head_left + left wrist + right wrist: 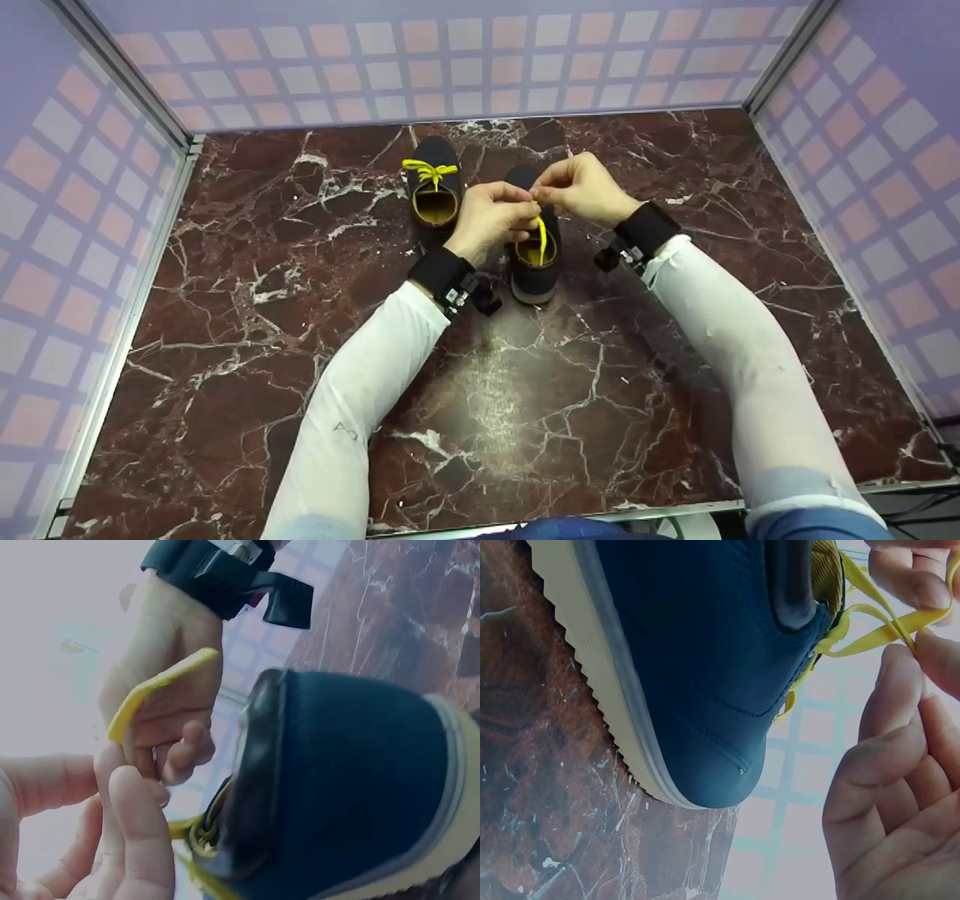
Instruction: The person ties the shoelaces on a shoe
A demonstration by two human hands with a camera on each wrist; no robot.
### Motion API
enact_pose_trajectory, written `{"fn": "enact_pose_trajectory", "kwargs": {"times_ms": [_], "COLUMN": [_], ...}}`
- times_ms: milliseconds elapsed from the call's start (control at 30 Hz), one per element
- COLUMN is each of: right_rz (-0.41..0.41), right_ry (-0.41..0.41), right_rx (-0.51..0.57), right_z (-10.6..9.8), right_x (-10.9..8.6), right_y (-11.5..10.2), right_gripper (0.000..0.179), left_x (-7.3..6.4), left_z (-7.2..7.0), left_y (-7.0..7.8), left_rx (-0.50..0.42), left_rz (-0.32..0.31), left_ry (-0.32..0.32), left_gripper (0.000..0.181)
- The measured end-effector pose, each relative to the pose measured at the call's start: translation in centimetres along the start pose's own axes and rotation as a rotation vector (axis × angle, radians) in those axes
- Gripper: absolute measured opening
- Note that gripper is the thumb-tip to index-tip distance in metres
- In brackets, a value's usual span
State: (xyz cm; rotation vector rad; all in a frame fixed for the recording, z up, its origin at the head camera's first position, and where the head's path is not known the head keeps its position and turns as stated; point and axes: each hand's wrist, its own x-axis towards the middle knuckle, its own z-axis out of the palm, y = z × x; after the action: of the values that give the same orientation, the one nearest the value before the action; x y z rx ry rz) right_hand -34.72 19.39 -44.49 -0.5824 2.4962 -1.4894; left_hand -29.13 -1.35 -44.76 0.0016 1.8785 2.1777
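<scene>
A dark blue shoe (534, 283) with a pale ridged sole stands on the marbled tabletop, its toe pointing away from me. Over its opening, my left hand (491, 219) pinches the yellow shoelace (542, 240). Just right of it and very close, my right hand (587, 191) pinches the same lace between thumb and forefinger. In the right wrist view, lace strands (885, 636) run from the eyelets to the fingertips of both hands. A loose lace end (161, 684) sticks up beyond the left fingers in the left wrist view. The fingers partly hide where the strands cross.
To the left stands the matching shoe (433, 206), its yellow lace tied in a bow (430, 171). Checkered panels (465, 60) enclose the marbled table (247, 375) at the back and both sides. Black wrist cameras (486, 297) hang beneath both wrists.
</scene>
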Motion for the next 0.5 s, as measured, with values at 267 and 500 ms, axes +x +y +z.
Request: {"fn": "enact_pose_trajectory", "kwargs": {"times_ms": [267, 500], "right_rz": [-0.001, -0.012], "right_ry": [-0.004, -0.002], "right_rx": [0.014, 0.020], "right_z": [-0.1, -0.1], "right_x": [0.0, 0.0], "right_y": [-0.2, 0.0], "right_gripper": [0.015, 0.016], "left_x": [0.0, -0.4], "left_z": [1.3, 1.8], "left_y": [-0.9, -1.2], "left_rx": [-0.188, 0.187], "left_rz": [-0.009, 0.108], "left_ry": [0.025, 0.081], "left_gripper": [0.020, 0.011]}}
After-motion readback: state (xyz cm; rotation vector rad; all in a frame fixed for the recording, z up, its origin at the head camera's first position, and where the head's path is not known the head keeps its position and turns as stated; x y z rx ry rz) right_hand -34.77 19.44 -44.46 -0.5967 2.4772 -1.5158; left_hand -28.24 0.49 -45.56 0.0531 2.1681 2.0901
